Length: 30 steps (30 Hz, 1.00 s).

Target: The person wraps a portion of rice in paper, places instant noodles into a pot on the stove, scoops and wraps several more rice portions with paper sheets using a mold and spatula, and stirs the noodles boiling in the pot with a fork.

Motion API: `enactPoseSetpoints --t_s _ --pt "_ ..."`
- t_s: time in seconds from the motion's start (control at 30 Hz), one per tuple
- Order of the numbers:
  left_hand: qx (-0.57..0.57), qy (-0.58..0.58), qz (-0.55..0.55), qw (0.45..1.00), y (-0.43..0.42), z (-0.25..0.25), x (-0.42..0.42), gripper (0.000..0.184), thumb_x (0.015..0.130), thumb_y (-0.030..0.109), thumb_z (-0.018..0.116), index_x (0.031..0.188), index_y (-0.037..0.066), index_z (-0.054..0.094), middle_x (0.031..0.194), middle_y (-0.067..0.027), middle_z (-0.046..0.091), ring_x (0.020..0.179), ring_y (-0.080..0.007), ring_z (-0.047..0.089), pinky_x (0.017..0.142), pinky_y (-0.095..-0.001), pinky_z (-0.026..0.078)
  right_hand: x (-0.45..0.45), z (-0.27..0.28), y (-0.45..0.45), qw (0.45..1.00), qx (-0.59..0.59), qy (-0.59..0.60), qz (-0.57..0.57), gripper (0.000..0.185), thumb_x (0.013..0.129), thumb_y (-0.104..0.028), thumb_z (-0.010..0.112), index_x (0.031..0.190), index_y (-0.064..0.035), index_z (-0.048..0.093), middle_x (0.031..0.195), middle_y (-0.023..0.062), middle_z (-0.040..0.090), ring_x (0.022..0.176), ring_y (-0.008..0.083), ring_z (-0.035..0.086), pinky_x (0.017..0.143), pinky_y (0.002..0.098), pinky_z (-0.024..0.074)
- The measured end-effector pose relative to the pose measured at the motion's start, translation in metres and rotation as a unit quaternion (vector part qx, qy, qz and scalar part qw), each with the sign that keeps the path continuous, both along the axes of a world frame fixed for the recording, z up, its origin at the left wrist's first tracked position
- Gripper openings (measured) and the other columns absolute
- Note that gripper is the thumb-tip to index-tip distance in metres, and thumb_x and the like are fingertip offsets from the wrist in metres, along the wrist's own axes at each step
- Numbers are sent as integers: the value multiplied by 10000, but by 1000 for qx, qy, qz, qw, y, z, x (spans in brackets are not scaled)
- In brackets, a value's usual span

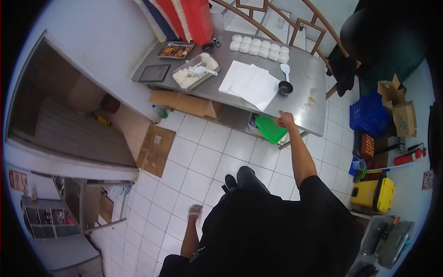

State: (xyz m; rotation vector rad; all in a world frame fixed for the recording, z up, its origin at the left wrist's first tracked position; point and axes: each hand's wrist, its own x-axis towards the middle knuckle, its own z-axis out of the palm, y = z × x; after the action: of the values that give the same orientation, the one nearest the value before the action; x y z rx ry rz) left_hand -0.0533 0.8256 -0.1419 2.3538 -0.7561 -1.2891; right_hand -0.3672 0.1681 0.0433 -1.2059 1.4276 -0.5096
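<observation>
Because the flat cardboard [156,150] lies loose on the tiled floor [198,161] at centre left, a foot could catch its edge. Above it, the black-rimmed flat device [155,73] sits near the front of the table [302,81], where a knock might push it off. At lower centre, the left hand [195,212] hangs away from the table, its fingers seemingly curled; blur means I cannot tell whether it grips anything. In the tray of white rice [185,79], a white serving spoon [206,70] lies with its handle toward the right rim, so a snag could flick grains out. The white paper sheets [244,83], upper centre, overlap loosely and reach near the front edge; a draught or brush could slide one down. Just right of their lowest corner, the right hand [285,120] looks loosely bent at the table edge, contact and contents unclear; a careless lift there could upset the black bowl [285,88].
</observation>
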Motion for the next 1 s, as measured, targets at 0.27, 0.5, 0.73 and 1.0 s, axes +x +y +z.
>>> enactPoseSetpoints --t_s 0.27,0.5,0.73,1.0 --pt "-275 -138 97 946 -348 157 158 345 862 232 683 1084 -17 596 965 -152 664 883 -233 640 801 -325 517 1 -66 -163 971 2 54 -233 513 926 -460 495 847 32 615 654 156 652 481 256 628 407 372 503" --pt "-436 -96 -96 890 -545 288 159 914 645 283 890 1343 -25 387 1221 -179 548 1063 -280 590 851 -351 521 130 -24 -138 918 -312 225 100 252 892 -167 446 802 -1 613 725 178 624 757 365 638 695 451 492" --pt "-476 -51 -250 842 -653 301 218 1039 581 290 909 1394 25 319 1268 -166 487 1169 -284 521 936 -360 487 360 118 -83 945 -112 21 306 283 885 -215 545 928 59 598 863 257 649 850 412 632 760 478 486" --pt "-480 78 31 873 -687 243 379 1031 642 223 893 1413 35 234 1206 -146 522 1071 -250 579 945 -355 479 457 72 -144 876 -235 336 254 355 868 -344 645 1008 -18 637 1021 205 598 994 373 562 807 487 496"
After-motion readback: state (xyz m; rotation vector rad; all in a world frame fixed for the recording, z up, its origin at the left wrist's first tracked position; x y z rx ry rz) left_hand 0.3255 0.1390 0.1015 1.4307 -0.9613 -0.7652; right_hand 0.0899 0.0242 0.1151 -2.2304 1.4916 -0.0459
